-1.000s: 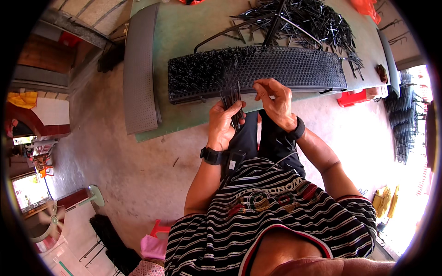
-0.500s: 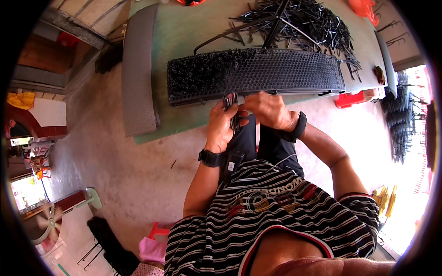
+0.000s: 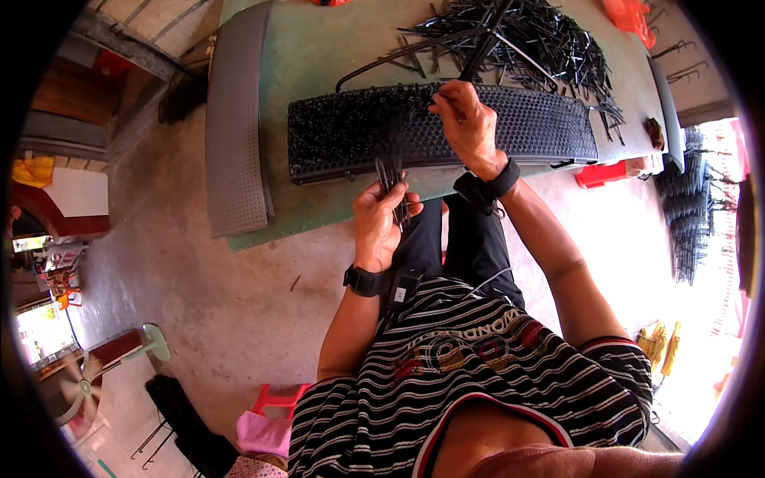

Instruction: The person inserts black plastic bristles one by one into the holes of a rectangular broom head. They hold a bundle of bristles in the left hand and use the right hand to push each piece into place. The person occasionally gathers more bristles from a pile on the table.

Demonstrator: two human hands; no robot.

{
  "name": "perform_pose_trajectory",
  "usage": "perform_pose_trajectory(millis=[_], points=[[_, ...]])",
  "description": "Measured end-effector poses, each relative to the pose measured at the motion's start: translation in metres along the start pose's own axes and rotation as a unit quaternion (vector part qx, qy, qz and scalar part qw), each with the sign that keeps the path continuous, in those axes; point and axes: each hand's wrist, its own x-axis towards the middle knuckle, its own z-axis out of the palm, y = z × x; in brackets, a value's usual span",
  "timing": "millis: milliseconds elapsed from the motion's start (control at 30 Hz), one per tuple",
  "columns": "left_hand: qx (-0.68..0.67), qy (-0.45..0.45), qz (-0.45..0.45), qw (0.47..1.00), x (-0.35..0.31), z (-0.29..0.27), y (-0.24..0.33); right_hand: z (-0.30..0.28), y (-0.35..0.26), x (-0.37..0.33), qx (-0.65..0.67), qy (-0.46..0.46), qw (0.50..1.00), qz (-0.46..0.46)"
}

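Observation:
My left hand [image 3: 378, 223] is closed round a bunch of thin black strips [image 3: 389, 174], whose ends stick up past the thumb in front of the panel's near edge. A long black honeycomb panel [image 3: 542, 123] lies along the table's near side. Its left part is thick with short black tufts [image 3: 339, 123]; the right part shows bare holes. Over the middle of the panel, at the border of the tufted part, my right hand [image 3: 472, 131] has its fingers pinched together. Something small and dark shows at the fingertips, too small to make out.
Behind the panel rise black metal rods [image 3: 478, 52], with a heap of loose black strips [image 3: 550, 52] beyond. Grey perforated sheets [image 3: 237, 127] lie at the left of the green table [image 3: 299, 211]. Orange-red bags [image 3: 629, 17] and a red stool [image 3: 599, 174] are to the right.
My right hand has left the bunch in my left hand and moved up and away onto the middle of the panel. My left hand stays near the same place, still holding the strips.

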Motion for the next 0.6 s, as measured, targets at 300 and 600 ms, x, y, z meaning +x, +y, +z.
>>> perform_pose_trajectory(millis=[300, 600], points=[[-0.003, 0.024, 0.004, 1.0, 0.002, -0.003, -0.003, 0.003, 0.009, 0.006, -0.107, -0.06, 0.99, -0.069], [-0.011, 0.011, 0.006, 1.0, 0.003, -0.004, -0.003, -0.007, -0.018, 0.001, -0.072, -0.194, 0.976, 0.067]])
